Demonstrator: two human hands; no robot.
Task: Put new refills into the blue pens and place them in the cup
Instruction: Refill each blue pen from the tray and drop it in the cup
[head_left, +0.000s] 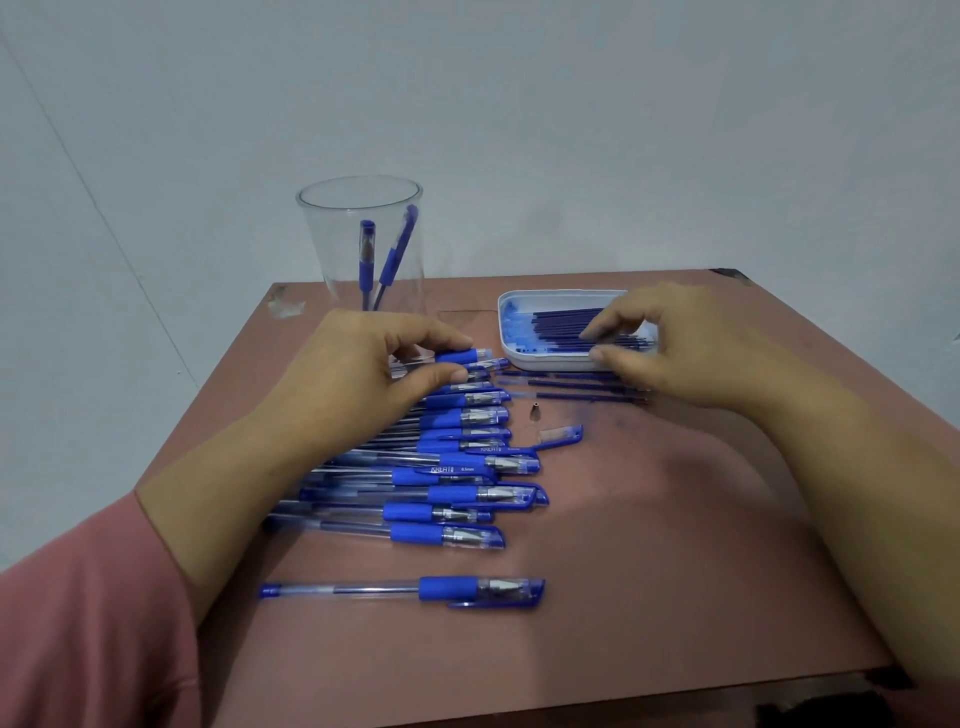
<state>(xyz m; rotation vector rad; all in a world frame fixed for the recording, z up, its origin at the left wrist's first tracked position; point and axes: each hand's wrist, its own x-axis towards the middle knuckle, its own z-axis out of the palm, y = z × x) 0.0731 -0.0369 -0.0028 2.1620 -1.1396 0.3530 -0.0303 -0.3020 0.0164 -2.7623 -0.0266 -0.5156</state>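
at pen row's (452, 470) far end, left hand (363, 364) pinches a blue pen (460, 357); right hand (691, 345) curls over refills (558, 323) in white tray (505, 318), grip unclear; clear cup (327, 239) behind holds two pens (367, 254).

Pen clip (453, 470): "KREAT…", "0.5mm"; last letter unclear.

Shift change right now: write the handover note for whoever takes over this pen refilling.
Left grip pinches a pen at the row's far end.
Right grip is in the white tray, fingertips on the refills; whether one is pinched, I cannot tell.
Done: two pens stand in the clear cup.
Left: the row of pens on the table, plus a lone pen nearest you.
Loose refills, a cap and a metal tip lie beside the tray.
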